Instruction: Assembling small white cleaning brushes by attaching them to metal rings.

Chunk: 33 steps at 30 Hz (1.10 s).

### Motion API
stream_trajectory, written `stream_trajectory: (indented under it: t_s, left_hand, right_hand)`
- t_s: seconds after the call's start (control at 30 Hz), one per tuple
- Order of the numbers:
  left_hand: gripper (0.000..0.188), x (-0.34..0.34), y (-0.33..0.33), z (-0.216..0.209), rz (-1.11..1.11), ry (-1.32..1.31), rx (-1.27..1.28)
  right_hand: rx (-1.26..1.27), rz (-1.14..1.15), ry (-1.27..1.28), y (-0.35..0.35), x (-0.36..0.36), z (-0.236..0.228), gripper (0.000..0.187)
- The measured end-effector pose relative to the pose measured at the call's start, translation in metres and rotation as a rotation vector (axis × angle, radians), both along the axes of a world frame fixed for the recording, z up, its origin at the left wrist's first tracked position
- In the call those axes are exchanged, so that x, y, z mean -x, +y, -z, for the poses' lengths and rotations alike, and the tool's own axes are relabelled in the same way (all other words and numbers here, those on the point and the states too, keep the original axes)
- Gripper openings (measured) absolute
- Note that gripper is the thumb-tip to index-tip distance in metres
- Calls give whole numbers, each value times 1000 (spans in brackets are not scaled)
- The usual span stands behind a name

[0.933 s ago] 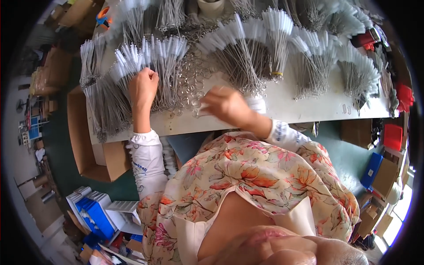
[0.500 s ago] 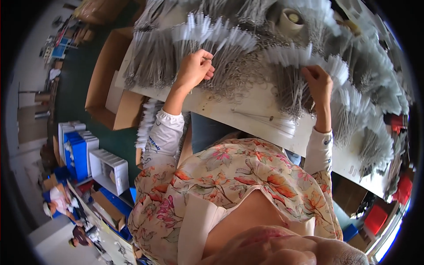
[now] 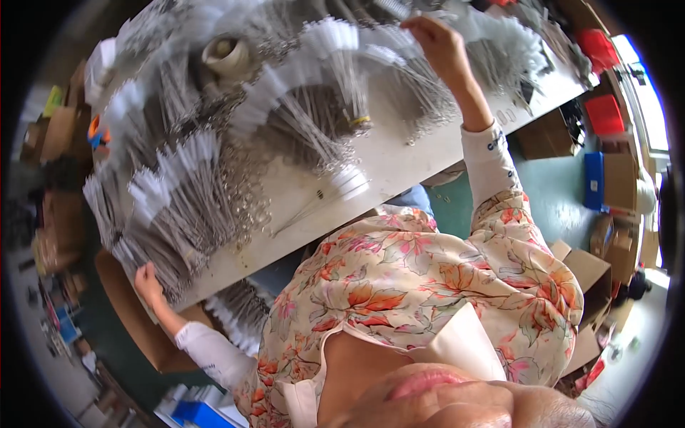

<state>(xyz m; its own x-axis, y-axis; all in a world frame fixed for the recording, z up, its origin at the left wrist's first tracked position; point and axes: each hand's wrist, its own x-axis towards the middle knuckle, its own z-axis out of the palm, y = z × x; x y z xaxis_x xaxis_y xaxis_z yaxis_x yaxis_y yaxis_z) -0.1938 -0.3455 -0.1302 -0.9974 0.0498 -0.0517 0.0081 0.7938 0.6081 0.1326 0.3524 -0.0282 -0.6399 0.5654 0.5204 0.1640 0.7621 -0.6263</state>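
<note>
Many thin wire brushes with white bristles and looped wire ends lie in heaps on the pale table (image 3: 389, 160). At the table's left end, my left hand (image 3: 148, 285) is beside the left heap of brushes (image 3: 189, 192), its fingers curled closed; whether they grip anything is too small to tell. My right hand (image 3: 440, 48) is stretched over the far right heap of brushes (image 3: 499, 57), fingertips pinched together, with what they may hold hidden. Between the hands lie a brush bundle (image 3: 348, 78) with a yellow band near its looped ends and a few loose brushes (image 3: 349, 183).
A cream round container (image 3: 227, 60) stands among the brushes toward the back. A cardboard box (image 3: 132, 314) is below the left table end, and another box (image 3: 546, 134) is under the right side. Red bins (image 3: 605, 114) are farther right.
My view has swung to the right, so the table appears tilted. My hands have spread apart: the left to the table's left end, the right outward over the far right heap.
</note>
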Motion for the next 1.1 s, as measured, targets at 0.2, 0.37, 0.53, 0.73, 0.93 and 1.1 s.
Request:
stream_trajectory:
  t_s: [0.2,0.37,0.53,0.73,0.93,1.1]
  left_hand:
    - [21,-7,50,-33,-56,-107,-47]
    - [19,-8,70,-60,78,-4,471]
    - [18,-18,83,-85,140,116,598]
    - [20,14,49,-77,115,420,152]
    - [29,-51,124,-122,30,375,107]
    - [28,-74,157,-113,-4,123,-161]
  right_hand:
    - [-239,195,-511,-8,-36,20,13]
    - [-280,145,-451,4,-34,41,13]
    - [-188,133,-342,6,-21,8,12]
    - [330,158,408,78,-32,-15,17]
    - [-107,629,-119,155,-131,-22,23]
    - [-56,877,-701,172,-159,24,19]
